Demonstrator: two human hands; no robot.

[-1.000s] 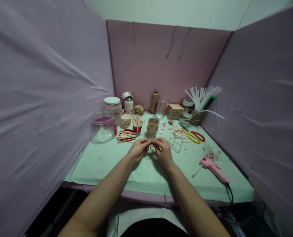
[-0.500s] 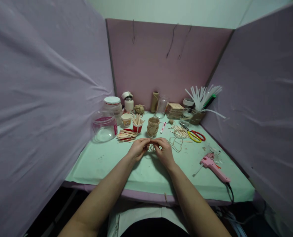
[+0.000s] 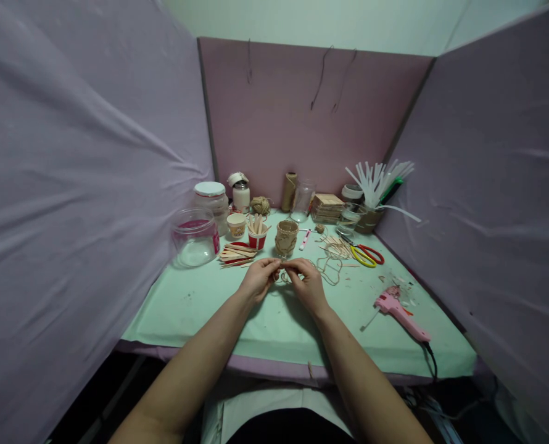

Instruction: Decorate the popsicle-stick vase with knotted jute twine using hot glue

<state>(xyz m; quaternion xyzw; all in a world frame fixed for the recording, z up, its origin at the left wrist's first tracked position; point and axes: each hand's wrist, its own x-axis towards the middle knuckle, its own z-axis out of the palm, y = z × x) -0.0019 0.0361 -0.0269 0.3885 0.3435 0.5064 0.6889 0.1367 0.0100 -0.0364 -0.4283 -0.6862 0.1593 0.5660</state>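
My left hand (image 3: 259,278) and my right hand (image 3: 306,280) meet at the fingertips over the middle of the table. Both are closed in a pinch on twine (image 3: 284,279), a thin tan strand that loops below the fingers. More of it trails in loose loops to the right of my right hand. Just beyond my fingertips a small jar wrapped in tan cord (image 3: 286,239) stands upright, apart from both hands. My fingers cover the exact bit of twine they pinch.
To the right lie a pink glue gun (image 3: 401,314) with its cord and red-and-yellow scissors (image 3: 367,254). Craft sticks (image 3: 237,253), a red paper cup (image 3: 256,239) and a clear open jar (image 3: 195,243) stand left. Wooden squares (image 3: 327,208) and white glue sticks (image 3: 379,185) are at the back.
My left fingertips have shifted very slightly on the twine. The view has tilted a touch; the other things stay where they were.
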